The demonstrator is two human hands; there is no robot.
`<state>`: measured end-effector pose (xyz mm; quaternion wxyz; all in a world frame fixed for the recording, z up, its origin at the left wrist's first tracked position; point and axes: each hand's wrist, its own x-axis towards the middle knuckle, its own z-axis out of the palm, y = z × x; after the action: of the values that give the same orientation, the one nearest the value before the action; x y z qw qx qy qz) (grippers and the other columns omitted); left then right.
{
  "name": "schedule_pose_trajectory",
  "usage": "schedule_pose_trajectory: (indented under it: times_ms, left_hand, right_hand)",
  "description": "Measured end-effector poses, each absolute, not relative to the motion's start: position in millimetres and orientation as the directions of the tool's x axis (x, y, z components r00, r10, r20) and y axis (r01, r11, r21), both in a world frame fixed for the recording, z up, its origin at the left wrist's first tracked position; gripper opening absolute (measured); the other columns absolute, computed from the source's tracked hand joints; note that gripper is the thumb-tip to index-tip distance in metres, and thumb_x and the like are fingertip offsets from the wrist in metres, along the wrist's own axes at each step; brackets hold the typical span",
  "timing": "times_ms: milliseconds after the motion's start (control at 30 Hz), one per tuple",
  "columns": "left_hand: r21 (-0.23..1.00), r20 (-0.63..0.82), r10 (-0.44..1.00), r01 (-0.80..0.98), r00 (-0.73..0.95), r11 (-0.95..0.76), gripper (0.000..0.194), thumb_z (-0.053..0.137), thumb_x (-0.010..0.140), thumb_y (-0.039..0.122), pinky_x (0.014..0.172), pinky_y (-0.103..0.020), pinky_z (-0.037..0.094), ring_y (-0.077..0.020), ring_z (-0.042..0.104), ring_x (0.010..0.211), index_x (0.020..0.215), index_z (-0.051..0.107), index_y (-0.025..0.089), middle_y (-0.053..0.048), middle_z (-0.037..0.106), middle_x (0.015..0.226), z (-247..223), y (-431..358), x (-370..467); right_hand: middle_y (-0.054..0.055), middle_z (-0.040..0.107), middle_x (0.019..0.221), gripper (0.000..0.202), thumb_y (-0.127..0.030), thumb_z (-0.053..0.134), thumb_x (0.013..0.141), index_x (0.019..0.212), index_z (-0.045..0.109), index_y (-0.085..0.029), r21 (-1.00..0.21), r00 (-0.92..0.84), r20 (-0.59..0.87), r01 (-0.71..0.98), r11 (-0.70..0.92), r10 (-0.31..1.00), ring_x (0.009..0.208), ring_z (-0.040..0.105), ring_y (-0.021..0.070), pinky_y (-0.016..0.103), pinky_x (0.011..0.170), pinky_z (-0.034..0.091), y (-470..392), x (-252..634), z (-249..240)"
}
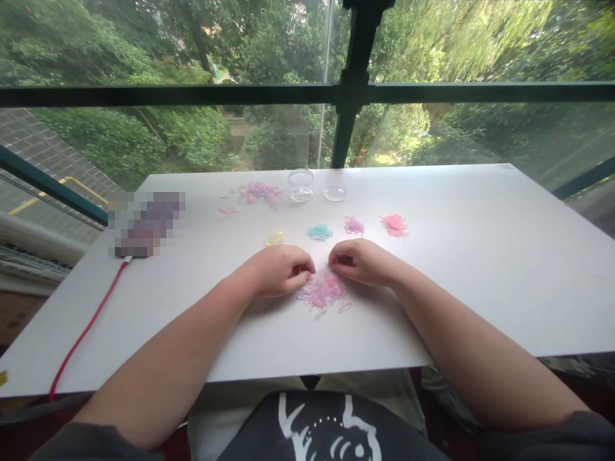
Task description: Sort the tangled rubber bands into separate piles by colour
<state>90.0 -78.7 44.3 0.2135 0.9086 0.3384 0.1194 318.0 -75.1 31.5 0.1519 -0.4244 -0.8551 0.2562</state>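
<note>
A loose mixed pile of small elastic bands, mostly pink and lilac, lies on the white table in front of me. My left hand is at the pile's upper left edge, thumb and fingers closed in a pinch. At its upper right edge, my right hand is closed with its fingertips pointing down into the bands. Anything between either set of fingertips is too small to make out. Beyond my hands are sorted heaps: yellow bands, turquoise bands, purple bands and pink bands.
Another mixed heap of bands lies at the back left. Beside it stand a clear round container and a second clear dish. A blurred-out phone-like object with a red cable occupies the table's left side.
</note>
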Motion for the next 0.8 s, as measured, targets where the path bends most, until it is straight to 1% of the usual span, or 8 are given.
schedule_pose_trajectory:
  times_ms: [200, 367, 600, 800]
  left_hand:
    - [0.466, 0.119, 0.655, 0.541, 0.746, -0.700, 0.021, 0.051, 0.078, 0.016, 0.067, -0.022, 0.043, -0.0121, 0.059, 0.071, 0.091, 0.068, 0.020, -0.001, 0.069, 0.084, 43.2, -75.1, 86.6]
    - [0.445, 0.103, 0.635, 0.536, 0.765, -0.717, 0.020, 0.051, 0.080, 0.017, 0.068, -0.023, 0.044, -0.0124, 0.060, 0.073, 0.091, 0.068, 0.020, -0.001, 0.069, 0.086, 42.2, -75.8, 86.5]
    - [0.446, 0.099, 0.629, 0.531, 0.771, -0.720, 0.019, 0.050, 0.083, 0.020, 0.067, -0.023, 0.044, -0.0124, 0.060, 0.073, 0.092, 0.067, 0.020, -0.002, 0.068, 0.084, 41.1, -78.3, 87.8]
    - [0.492, 0.187, 0.643, 0.496, 0.743, -0.716, 0.017, 0.051, 0.084, 0.020, 0.069, -0.024, 0.045, -0.0121, 0.060, 0.072, 0.089, 0.067, 0.019, -0.001, 0.069, 0.081, 35.2, -76.2, 80.8]
  right_hand:
    - [-0.001, 0.063, 0.071, 0.013, -0.013, 0.053, 0.072, 0.077, 0.063, -0.018, -0.598, -0.593, 0.005, 0.644, 0.478, 0.805, 0.061, 0.051, 0.0093, 0.021, 0.058, 0.037, -71.1, 320.3, 35.2]
    - [-0.001, 0.062, 0.069, 0.009, -0.015, 0.053, 0.072, 0.076, 0.062, -0.017, -0.600, -0.602, -0.019, 0.646, 0.473, 0.798, 0.059, 0.049, 0.0087, 0.022, 0.057, 0.035, -66.9, 321.1, 36.5]
    - [-0.001, 0.061, 0.068, 0.009, -0.015, 0.054, 0.072, 0.076, 0.061, -0.017, -0.595, -0.601, -0.021, 0.649, 0.473, 0.799, 0.059, 0.048, 0.0091, 0.022, 0.057, 0.034, -68.1, 320.4, 36.1]
    - [-0.001, 0.061, 0.068, 0.010, -0.014, 0.052, 0.073, 0.077, 0.061, -0.019, -0.600, -0.588, 0.000, 0.647, 0.470, 0.809, 0.060, 0.048, 0.0091, 0.021, 0.057, 0.035, -72.8, 316.8, 34.4]
